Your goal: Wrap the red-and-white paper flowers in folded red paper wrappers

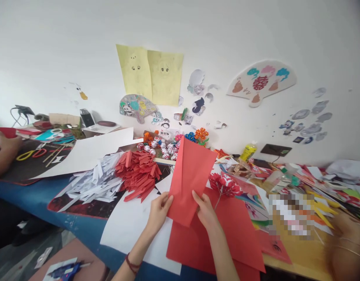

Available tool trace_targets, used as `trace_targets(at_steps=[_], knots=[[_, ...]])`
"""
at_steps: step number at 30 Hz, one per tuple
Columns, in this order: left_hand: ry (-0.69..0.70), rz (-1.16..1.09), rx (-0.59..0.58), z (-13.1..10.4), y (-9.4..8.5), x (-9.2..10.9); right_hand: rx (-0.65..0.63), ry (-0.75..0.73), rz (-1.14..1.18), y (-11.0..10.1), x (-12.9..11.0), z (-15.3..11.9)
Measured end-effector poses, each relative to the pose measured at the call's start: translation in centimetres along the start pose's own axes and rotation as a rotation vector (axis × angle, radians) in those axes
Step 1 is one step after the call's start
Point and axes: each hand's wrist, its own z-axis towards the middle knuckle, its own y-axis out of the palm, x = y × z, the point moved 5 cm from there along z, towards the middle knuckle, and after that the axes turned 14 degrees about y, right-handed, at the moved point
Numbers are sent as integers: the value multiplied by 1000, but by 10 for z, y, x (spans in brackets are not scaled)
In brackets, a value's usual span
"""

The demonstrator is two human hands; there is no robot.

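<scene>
A folded sheet of red paper (194, 171) is held up between my two hands, tilted, with a crease running down its left part. My left hand (160, 212) pinches its lower left edge, thumb on the front. At the lower right edge my right hand (206, 208) grips it in the same way. Larger red paper sheets (215, 246) lie flat beneath, partly over a white sheet (130, 230). Close by on the left are a heap of red paper strips (137, 171) and a heap of white paper strips (94, 181). A red-and-white paper flower (225, 185) lies just to the right.
Small paper flowers (201, 134) stand at the back by the wall. Yellow-and-red scissors (32, 154) lie at left, near another person's hand (7, 144). Another person's blurred hand (349, 230) is at far right. A glue gun (67, 270) rests on a stool below the table.
</scene>
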Motion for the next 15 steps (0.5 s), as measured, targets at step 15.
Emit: trace_targets(at_steps=[15], knots=[[10, 450, 333, 120, -135, -5, 354, -34, -360, -74, 11, -25]])
